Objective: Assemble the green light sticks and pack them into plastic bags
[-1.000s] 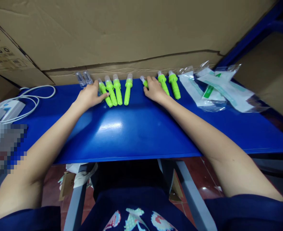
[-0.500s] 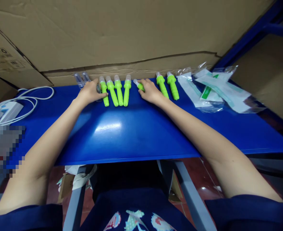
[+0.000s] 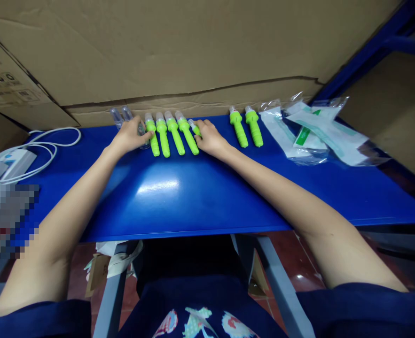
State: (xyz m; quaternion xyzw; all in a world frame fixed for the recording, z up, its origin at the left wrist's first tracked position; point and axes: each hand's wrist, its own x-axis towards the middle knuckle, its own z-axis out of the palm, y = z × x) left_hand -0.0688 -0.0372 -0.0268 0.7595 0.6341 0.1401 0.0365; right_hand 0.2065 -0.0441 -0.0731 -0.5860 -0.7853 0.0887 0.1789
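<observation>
My left hand [image 3: 127, 136] curls over clear plastic tubes [image 3: 116, 117], with its thumb against the leftmost green ribbed tube [image 3: 152, 136]. Several bright green ribbed tubes with clear caps, among them a slanted green tube [image 3: 188, 136], lie side by side between my hands. At the right end of this row, my right hand [image 3: 209, 137] closes round another green tube [image 3: 196, 128], mostly hidden by the fingers. Apart from the row, two more capped green tubes [image 3: 238, 129] lie to the right, by the cardboard.
The blue tabletop [image 3: 193, 206] meets a cardboard wall [image 3: 193, 51] at the back. Clear packets with white and green contents [image 3: 320, 131] lie at the right. A white cable [image 3: 54, 152] and white device [image 3: 17, 164] are at the left, behind a pixelated area.
My right hand has moved left with its green tube, up against the row. The row's tubes now lean more and sit closer to that hand. My left hand has hardly moved.
</observation>
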